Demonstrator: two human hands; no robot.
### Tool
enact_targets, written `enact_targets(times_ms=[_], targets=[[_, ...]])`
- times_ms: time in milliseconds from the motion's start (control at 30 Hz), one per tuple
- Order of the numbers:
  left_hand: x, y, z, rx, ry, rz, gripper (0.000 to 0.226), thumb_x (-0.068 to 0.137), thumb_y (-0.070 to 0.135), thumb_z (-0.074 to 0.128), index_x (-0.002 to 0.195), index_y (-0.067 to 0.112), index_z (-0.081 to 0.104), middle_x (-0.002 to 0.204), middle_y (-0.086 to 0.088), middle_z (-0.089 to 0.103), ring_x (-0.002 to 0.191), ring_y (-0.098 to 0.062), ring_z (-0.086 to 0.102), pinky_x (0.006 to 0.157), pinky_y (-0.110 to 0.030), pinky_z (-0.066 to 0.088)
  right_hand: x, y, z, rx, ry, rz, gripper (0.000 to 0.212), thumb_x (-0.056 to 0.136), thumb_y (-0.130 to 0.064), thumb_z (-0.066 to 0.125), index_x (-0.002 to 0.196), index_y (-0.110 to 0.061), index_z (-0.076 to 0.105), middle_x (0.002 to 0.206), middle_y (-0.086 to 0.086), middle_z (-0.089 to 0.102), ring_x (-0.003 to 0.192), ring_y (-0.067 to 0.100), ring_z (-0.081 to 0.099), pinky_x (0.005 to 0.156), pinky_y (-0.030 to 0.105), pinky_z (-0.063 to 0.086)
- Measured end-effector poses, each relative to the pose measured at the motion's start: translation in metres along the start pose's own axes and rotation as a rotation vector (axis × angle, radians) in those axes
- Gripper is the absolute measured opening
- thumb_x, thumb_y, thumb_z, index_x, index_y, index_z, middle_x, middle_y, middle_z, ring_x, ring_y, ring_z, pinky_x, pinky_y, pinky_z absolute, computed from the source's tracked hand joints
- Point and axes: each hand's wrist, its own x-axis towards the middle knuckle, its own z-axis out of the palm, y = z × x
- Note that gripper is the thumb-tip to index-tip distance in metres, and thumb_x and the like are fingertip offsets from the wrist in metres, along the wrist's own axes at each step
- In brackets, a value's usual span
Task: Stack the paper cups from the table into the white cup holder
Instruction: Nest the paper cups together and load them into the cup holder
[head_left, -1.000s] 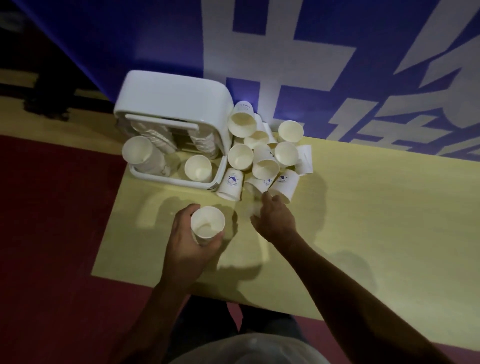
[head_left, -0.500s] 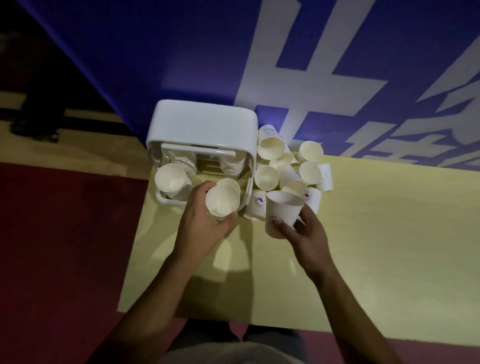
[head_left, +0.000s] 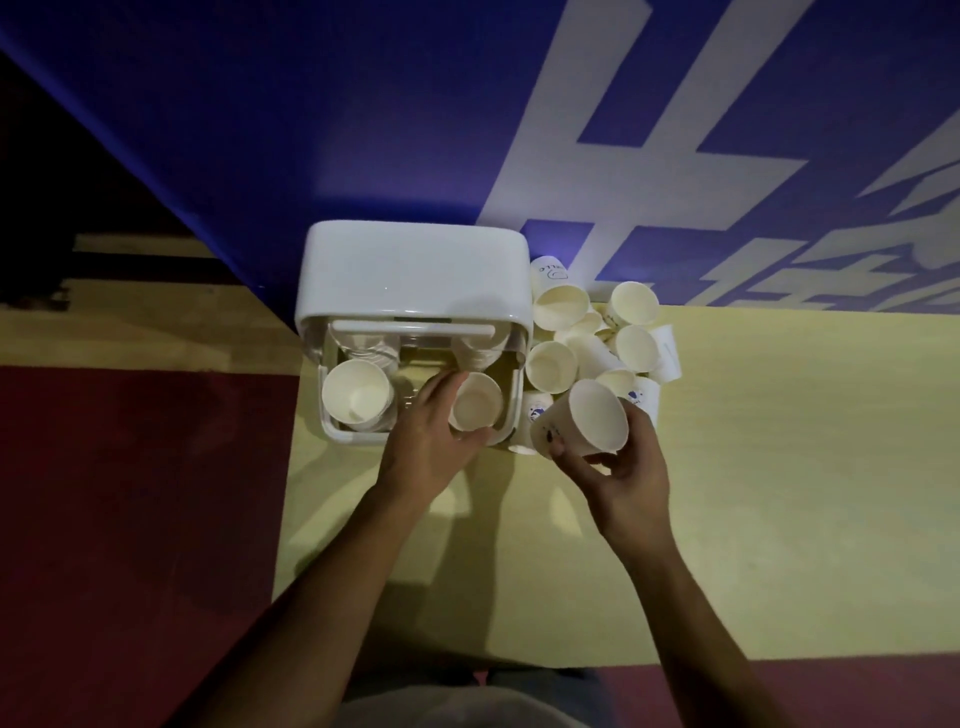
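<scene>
Curling round upright cup (head_left: 475, 404) in white cup holder (head_left: 410, 270): left hand (head_left: 428, 444); right hand (head_left: 631, 470) pinching tilted cup (head_left: 587, 418).

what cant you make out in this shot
All in the head view:
- How many cups the white cup holder holds: its top covers the back slots.
- Whether the slot cup is seated: the left hand gripping it hides its side.
- How many cups are in the loose pile: they overlap, and the raised cup in the right hand covers some.
- The cups' print: too small, dim.
</scene>
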Motion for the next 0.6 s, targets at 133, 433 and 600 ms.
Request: enact_targets(times_ms=[133,433,600], targets=[[0.009,-0.010,0.007,0.064,-0.081,-0.023,0.077,0.081,0.039,0.082,0.149,0.021,0.051,0.151,0.002,0.053,0.133,-0.020,0.053,0.108,-0.032,0.045,0.005,0.000,0.008,-0.074,0.009,-0.040,0.058,0.075,-0.020,0.091,0.123,-0.026,0.058,0.115,-0.016,0.065,0.106,0.009,0.065,0.083,0.024,0.055],[0.012,-0.012,0.007,-0.043,-0.114,-0.132,0.077,0.087,0.025,0.079,0.154,0.025,0.040,0.142,-0.005,0.059,0.127,-0.025,0.056,0.096,-0.026,0.041,0.027,0.003,0.051,-0.279,-0.103,-0.180,0.065,0.071,-0.022,0.093,0.123,-0.020,0.055,0.113,-0.027,0.057,0.102,-0.011,0.054,0.078,0.004,0.041],[0.000,-0.010,-0.005,-0.377,0.025,-0.284,0.042,0.105,0.029,0.052,0.147,0.025,0.053,0.133,-0.001,0.065,0.123,-0.020,0.060,0.103,-0.028,0.045,0.038,0.018,0.080,-0.345,-0.146,-0.250,0.066,0.075,-0.036,0.089,0.129,-0.022,0.053,0.120,-0.013,0.063,0.107,0.006,0.059,0.086,0.024,0.051]])
